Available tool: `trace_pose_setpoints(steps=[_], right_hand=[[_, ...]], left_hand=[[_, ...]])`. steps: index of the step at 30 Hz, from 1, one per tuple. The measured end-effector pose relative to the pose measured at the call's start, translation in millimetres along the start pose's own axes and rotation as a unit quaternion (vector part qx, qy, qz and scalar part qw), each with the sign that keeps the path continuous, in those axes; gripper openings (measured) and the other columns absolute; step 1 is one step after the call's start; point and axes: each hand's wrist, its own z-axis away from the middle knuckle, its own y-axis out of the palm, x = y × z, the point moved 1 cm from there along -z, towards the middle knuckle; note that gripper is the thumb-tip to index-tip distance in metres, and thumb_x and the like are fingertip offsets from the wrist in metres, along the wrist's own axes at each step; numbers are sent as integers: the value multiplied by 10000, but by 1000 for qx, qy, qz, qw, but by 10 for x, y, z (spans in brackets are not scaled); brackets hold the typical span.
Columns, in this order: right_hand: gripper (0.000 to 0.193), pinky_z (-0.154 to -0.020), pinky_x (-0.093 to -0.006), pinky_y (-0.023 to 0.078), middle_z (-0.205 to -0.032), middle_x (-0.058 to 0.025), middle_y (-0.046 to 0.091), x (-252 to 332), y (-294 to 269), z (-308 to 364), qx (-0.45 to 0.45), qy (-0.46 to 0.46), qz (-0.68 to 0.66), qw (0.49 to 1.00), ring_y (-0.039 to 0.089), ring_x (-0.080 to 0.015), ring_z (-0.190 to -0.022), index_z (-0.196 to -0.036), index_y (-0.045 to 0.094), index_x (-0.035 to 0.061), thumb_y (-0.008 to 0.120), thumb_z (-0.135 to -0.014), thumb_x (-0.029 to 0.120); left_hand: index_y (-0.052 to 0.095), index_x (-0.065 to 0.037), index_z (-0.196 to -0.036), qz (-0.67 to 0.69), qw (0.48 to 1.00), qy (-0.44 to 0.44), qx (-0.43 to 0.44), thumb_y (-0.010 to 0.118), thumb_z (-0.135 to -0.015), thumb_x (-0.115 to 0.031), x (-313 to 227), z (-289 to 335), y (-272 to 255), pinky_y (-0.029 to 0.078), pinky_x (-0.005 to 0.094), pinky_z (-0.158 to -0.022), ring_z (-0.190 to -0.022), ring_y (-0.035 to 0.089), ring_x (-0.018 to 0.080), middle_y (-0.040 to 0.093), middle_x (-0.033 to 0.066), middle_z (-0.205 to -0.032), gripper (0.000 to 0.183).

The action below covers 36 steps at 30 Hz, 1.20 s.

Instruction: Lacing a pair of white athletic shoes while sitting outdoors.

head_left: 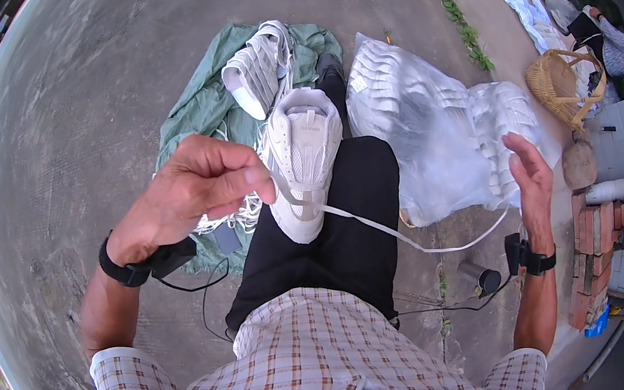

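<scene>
A white shoe (302, 143) rests on the person's lap, over the black trousers (364, 187), its sole end hidden from above. A flat white lace (382, 226) crosses the front of the shoe and sags in a long curve to the right. The left hand (204, 183) pinches the lace between thumb and bent fingers, just beside the shoe. The right hand (530, 168) is held well apart from the shoe, its fingers loosely spread; the lace's far end comes close to it, though whether they touch is hard to tell.

Beyond the shoe, a stack of white shoe parts (259, 64) lies on a green sheet (190, 120) on the ground, with loose laces (246, 215) near the left hand. To the right sits a clear plastic bag (436, 151) of similar pieces. Farther right are a wicker basket (547, 80), some bricks (590, 257) and another person (623, 47).
</scene>
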Motion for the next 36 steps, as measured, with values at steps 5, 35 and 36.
trace_pose_setpoints(steps=[5,35,36], right_hand=[[418,-884,-289,508,-1069,-87,681,1050,1604,468,339,-26,-269,901,651,-173,-988,-1259,605,-40,608,-1022,304],[62,-587,-257,491,-786,-56,650,241,2355,304,232,-43,-151,960,610,-100,-655,-912,644,-21,693,-891,10],[62,-587,-257,491,-786,-56,650,240,2370,293,234,-43,-149,960,610,-100,-655,-912,644,-21,693,-891,10]], left_hand=[[756,-15,-943,-114,978,146,98,662,-986,-234,26,-287,585,345,249,-489,-533,486,56,632,1,-663,243],[715,-8,-804,-6,994,-39,-99,655,-981,-284,1423,-525,682,379,271,-498,-541,500,69,590,15,-579,334],[704,-1,-803,18,983,-39,-176,681,-962,-268,1468,-523,670,378,269,-493,-540,497,70,591,17,-585,312]])
